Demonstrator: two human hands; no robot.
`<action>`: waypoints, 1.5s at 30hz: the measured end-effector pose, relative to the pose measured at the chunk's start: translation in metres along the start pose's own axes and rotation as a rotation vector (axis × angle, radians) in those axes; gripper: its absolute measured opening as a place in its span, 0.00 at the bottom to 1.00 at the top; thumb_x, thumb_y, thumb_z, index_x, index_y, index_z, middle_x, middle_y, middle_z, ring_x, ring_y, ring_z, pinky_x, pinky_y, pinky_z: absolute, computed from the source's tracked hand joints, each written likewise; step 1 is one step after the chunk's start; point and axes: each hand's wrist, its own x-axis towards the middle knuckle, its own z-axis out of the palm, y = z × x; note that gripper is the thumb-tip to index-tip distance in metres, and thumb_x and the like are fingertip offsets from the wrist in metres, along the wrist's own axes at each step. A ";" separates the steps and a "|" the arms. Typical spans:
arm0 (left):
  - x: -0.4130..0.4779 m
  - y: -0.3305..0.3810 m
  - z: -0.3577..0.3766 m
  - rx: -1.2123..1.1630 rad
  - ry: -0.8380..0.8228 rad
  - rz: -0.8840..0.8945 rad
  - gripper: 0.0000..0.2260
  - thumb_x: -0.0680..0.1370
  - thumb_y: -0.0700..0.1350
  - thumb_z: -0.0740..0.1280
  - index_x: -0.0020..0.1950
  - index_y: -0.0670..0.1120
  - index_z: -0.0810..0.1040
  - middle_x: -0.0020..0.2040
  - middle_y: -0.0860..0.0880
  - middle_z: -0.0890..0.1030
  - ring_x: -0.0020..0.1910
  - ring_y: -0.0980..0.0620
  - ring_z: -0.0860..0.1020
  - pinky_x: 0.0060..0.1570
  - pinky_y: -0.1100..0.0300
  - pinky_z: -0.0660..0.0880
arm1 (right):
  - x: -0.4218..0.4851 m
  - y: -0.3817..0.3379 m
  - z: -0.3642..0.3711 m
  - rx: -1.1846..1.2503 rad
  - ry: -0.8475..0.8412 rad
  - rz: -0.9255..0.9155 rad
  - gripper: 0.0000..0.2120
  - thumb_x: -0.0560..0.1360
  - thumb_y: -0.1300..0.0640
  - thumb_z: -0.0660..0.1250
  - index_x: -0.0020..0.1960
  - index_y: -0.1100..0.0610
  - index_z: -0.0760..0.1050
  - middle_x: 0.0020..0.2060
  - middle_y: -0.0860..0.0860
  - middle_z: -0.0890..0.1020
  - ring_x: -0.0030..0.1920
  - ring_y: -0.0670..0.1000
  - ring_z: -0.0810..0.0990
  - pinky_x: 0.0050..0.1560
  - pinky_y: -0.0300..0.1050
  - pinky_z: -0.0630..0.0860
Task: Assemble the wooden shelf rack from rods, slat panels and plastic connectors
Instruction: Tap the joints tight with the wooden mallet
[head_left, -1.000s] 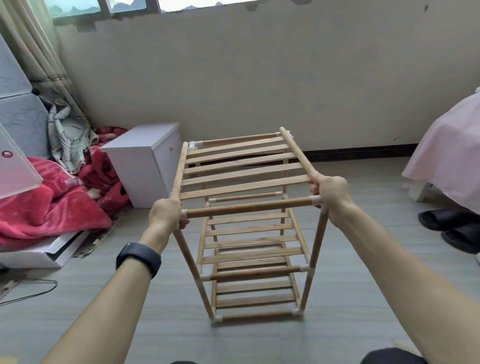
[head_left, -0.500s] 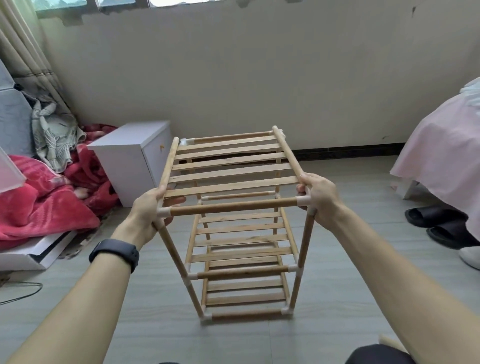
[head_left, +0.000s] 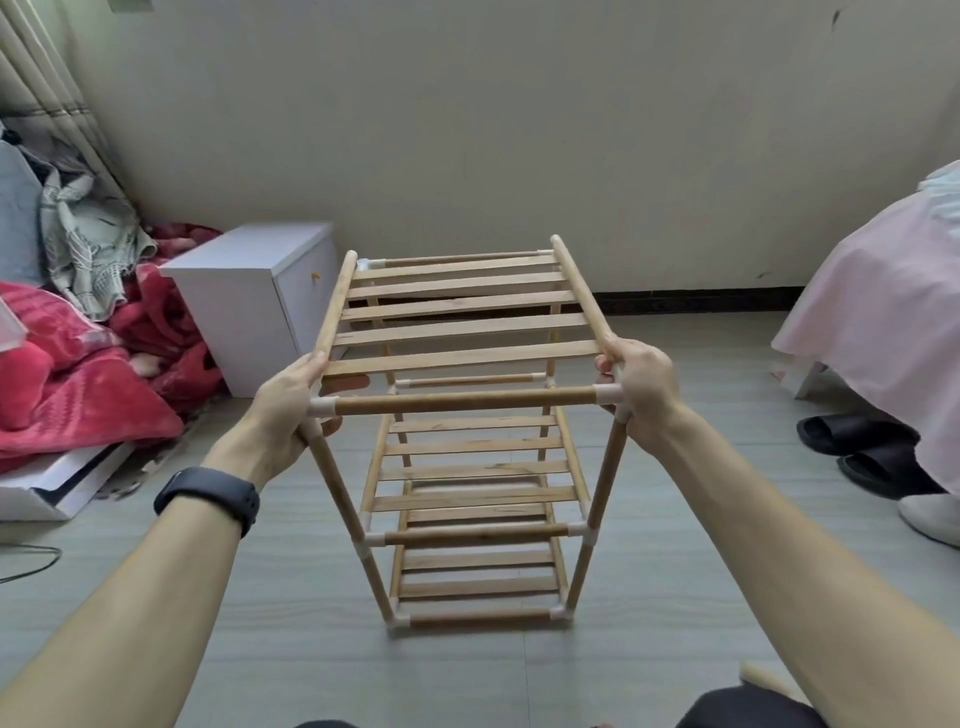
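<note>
1. The wooden shelf rack (head_left: 467, 402), a tall frame of pale round rods with three tiers of flat slats, stands in the middle of the scene on the grey plank floor (head_left: 291, 654), its near bottom corners down on the planks.
2. The top slat panel (head_left: 457, 332) runs from the near rod away towards the far wall (head_left: 467, 130); the middle and bottom tiers show through below it.
3. White plastic connectors (head_left: 323, 407) join the rods at the corners.
4. The left grip (head_left: 283, 410) holds the rack at its near left top corner, thumb laid along the side rod and fingers curled underneath it.
5. The right grip (head_left: 644, 387) is wrapped round the near right top corner, covering most of the connector there.
6. Both arms reach out from the near edge; a black wristband (head_left: 208, 493) sits on the left wrist.
7. A white box-shaped cabinet (head_left: 249, 280) stands on the floor to the far left of the rack, near it but apart.
8. A crumpled red blanket (head_left: 67, 384) lies further left, with a pale patterned cloth (head_left: 88, 244) heaped behind it.
9. At the right edge a pink bed cover (head_left: 872, 291) hangs down, and black slippers (head_left: 857, 447) lie on the floor beside it.
</note>
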 end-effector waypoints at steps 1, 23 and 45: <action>0.001 0.000 0.000 0.019 0.009 -0.006 0.20 0.85 0.56 0.57 0.75 0.51 0.70 0.70 0.42 0.74 0.61 0.44 0.78 0.45 0.53 0.74 | 0.000 0.000 0.000 -0.001 0.009 0.006 0.12 0.84 0.53 0.60 0.52 0.59 0.78 0.34 0.48 0.74 0.31 0.44 0.70 0.31 0.38 0.71; -0.009 0.028 0.031 0.943 0.599 0.416 0.17 0.81 0.56 0.61 0.65 0.47 0.73 0.60 0.40 0.77 0.62 0.39 0.72 0.58 0.44 0.69 | -0.025 0.017 0.040 0.162 -0.019 0.051 0.11 0.84 0.55 0.61 0.61 0.61 0.72 0.40 0.52 0.75 0.37 0.47 0.73 0.40 0.43 0.75; -0.099 -0.020 0.076 1.045 0.076 0.887 0.22 0.79 0.63 0.62 0.54 0.45 0.80 0.38 0.51 0.76 0.41 0.51 0.73 0.48 0.54 0.75 | -0.074 0.017 0.077 0.128 -0.479 0.316 0.14 0.73 0.47 0.76 0.54 0.55 0.81 0.40 0.53 0.83 0.35 0.48 0.82 0.34 0.40 0.78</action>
